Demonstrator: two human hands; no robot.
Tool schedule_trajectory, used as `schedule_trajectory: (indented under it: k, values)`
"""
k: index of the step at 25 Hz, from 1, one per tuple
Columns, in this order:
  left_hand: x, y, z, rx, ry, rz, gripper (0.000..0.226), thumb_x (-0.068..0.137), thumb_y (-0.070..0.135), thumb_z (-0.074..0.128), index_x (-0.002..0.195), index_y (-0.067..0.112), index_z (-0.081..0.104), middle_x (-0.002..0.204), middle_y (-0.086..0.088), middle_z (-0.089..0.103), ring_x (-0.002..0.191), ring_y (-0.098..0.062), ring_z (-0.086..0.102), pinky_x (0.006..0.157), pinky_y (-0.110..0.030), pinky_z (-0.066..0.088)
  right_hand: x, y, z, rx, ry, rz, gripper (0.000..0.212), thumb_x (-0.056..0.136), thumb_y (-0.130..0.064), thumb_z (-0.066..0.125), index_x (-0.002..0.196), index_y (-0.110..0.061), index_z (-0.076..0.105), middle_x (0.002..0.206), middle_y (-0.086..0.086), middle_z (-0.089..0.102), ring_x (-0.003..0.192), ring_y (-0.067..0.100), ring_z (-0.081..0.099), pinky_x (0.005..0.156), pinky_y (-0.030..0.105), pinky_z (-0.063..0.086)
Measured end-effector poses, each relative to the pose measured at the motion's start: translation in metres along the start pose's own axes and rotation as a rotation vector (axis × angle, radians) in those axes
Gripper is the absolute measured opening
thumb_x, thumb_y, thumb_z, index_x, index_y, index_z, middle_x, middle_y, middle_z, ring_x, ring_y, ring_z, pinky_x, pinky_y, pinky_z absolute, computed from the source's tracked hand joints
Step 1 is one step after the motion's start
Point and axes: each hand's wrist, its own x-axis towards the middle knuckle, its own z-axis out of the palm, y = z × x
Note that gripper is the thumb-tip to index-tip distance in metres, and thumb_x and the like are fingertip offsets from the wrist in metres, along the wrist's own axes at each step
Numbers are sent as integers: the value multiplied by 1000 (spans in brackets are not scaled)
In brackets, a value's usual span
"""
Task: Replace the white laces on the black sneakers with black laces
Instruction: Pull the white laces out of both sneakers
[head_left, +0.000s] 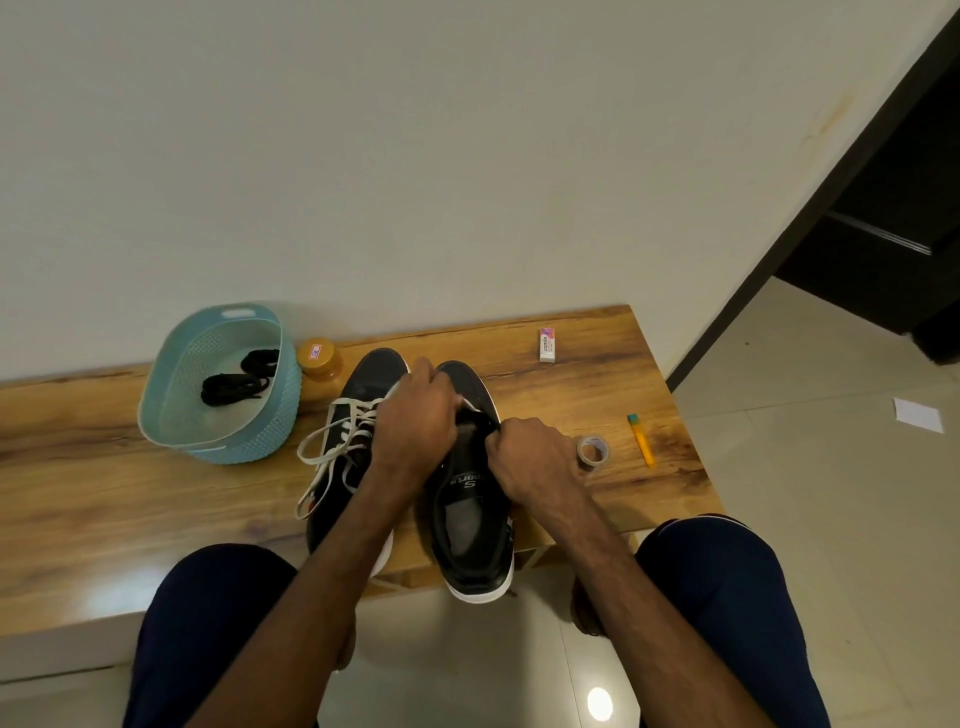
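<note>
Left hand (415, 418) and right hand (537, 457) hide the right sneaker's (467, 525) eyelets.

Insole (464, 483) of the right-hand sneaker (470, 561): a large white "S" printed above a smaller word ending "ORTS", upside down from the near side; its first letters cannot be told. Small white box (547, 344), far right on the table (104, 499): "camlin" runs along its length. Jar lid (317, 355) beside the basket (156, 410): red-bordered label, text illegible.
</note>
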Motion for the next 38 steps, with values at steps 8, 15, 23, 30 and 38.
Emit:
schedule_trajectory:
  k: [8, 15, 23, 30, 38]
  values:
    - [-24, -85, -58, -26, 138, -484, 28, 99, 29, 50, 106, 4, 61, 114, -20, 53, 103, -38, 52, 74, -48, 46, 24, -7, 15, 354, 59, -230, 44, 100, -24, 50, 143, -16, 45, 142, 5, 45, 131, 24, 40, 104, 44, 44]
    - [-79, -7, -29, -15, 35, -124, 65, 88, 43, 65, 141, 12, 43, 161, -19, 17, 149, -35, 17, 120, -54, 16, 41, -27, 31, 508, 21, -162, 11, 95, -32, 64, 104, -32, 70, 127, -9, 55, 127, 18, 33, 94, 42, 30]
    - [-102, 9, 8, 39, -285, -161, 80, 99, 53, 39, 154, -1, 18, 161, -20, 17, 150, -32, 17, 123, -43, 11, 38, -41, 40, 626, 120, -207, 18, 87, -28, 73, 84, -45, 67, 106, -19, 65, 111, 5, 53, 106, 50, 30]
    - [-102, 25, 3, 243, -330, -196, 68, 102, 37, 24, 153, -5, 4, 159, -27, -14, 150, -40, -7, 113, -68, 12, 23, -46, 8, 1240, 238, -135, 17, 101, -9, 52, 96, -22, 62, 97, -3, 68, 93, 15, 66, 88, 39, 57]
    - [-107, 23, 6, 232, -323, -211, 70, 101, 35, 29, 154, -2, 2, 158, -26, -22, 149, -40, -12, 113, -70, 5, 23, 4, -18, 618, 547, -113, 35, 95, -3, 54, 121, -27, 57, 107, 3, 60, 76, 8, 55, 57, 19, 42]
